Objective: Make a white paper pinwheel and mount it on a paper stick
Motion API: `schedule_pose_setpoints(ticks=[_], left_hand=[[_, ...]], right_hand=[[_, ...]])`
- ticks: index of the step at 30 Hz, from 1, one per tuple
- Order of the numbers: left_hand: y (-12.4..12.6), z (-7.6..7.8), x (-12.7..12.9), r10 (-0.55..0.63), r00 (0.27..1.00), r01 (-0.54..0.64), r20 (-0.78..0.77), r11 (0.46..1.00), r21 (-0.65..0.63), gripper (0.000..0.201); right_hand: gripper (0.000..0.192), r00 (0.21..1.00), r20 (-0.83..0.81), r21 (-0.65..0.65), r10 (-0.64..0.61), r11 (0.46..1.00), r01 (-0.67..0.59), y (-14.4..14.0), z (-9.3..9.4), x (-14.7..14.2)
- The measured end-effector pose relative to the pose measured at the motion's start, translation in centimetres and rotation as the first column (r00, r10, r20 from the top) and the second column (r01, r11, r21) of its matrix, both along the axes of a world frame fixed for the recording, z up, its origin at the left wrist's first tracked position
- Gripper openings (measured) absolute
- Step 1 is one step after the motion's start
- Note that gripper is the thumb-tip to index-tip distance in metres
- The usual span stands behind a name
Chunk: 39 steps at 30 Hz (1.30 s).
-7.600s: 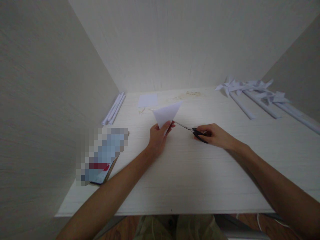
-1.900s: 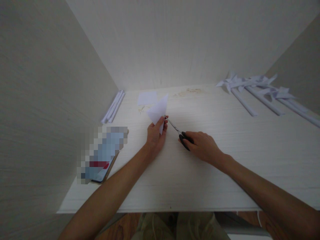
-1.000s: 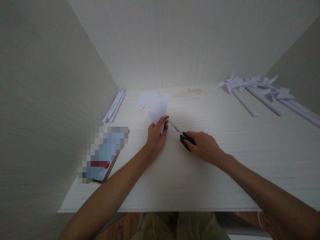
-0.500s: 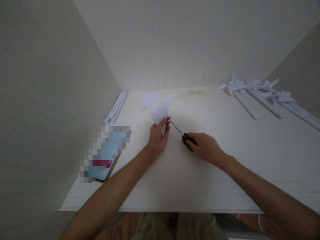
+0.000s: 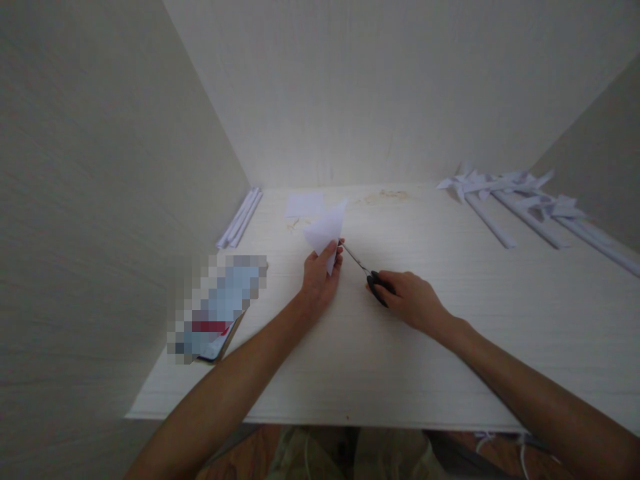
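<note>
Near the middle of the table, my left hand (image 5: 321, 271) pinches a white piece of paper (image 5: 326, 225) between thumb and fingers, its pointed end tilted up. My right hand (image 5: 413, 298) is wrapped round the black handles of a pair of scissors (image 5: 358, 260). The scissors' blades point up and left, and their tips reach the paper's right edge beside my left fingertips. Whether the blades are cutting into the paper is too small to tell. A flat white paper sheet (image 5: 304, 205) lies behind my left hand.
Rolled paper tubes (image 5: 240, 218) lie at the back left. A phone (image 5: 225, 310), partly blurred, rests to the left of my left forearm. Several paper pinwheels on paper sticks (image 5: 530, 220) lie at the back right. Walls (image 5: 350, 100) enclose the white table (image 5: 380, 373).
The whole view has shifted slightly, so everything sits a little lower. Both hands keep their grip on the paper and scissors, with almost no movement between them.
</note>
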<state>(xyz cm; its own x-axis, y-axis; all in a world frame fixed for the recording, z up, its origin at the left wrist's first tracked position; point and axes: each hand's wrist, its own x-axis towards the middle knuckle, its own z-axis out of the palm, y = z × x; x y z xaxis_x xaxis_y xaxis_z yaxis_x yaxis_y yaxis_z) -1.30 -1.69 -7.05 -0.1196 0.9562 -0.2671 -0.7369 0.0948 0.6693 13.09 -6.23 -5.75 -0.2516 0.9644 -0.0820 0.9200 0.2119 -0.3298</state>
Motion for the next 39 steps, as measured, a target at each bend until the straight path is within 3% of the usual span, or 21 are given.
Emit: schedule_pose_setpoints(ticks=[8,24,28,35,39], left_hand=[[0.4,0.1,-0.9,0.043,0.998,-0.042,0.054,0.999,-0.016,0.004],[-0.2,0.6,-0.5,-0.012,0.997,0.013,-0.076,1.000,0.006,0.013],[-0.1,0.2,-0.6,-0.065,0.994,0.068,-0.090,0.997,0.027,0.013],[0.0,-0.2,-0.7,-0.131,0.986,0.139,-0.103,0.988,0.071,0.011],[0.0,-0.4,-0.8,-0.122,0.987,0.129,-0.106,0.990,0.058,0.014]], right_hand=[[0.034,0.986,-0.076,-0.029,-0.147,0.989,0.145,0.9,-0.5,1.3],[0.022,0.948,-0.133,0.209,-0.290,0.927,0.313,3.4,-2.0,4.0],[0.028,0.937,-0.041,0.257,-0.346,0.903,0.344,6.0,-1.4,4.9],[0.030,0.938,0.110,0.221,-0.328,0.928,0.299,12.9,1.2,4.9],[0.034,0.930,0.131,0.242,-0.343,0.921,0.305,15.8,1.2,4.1]])
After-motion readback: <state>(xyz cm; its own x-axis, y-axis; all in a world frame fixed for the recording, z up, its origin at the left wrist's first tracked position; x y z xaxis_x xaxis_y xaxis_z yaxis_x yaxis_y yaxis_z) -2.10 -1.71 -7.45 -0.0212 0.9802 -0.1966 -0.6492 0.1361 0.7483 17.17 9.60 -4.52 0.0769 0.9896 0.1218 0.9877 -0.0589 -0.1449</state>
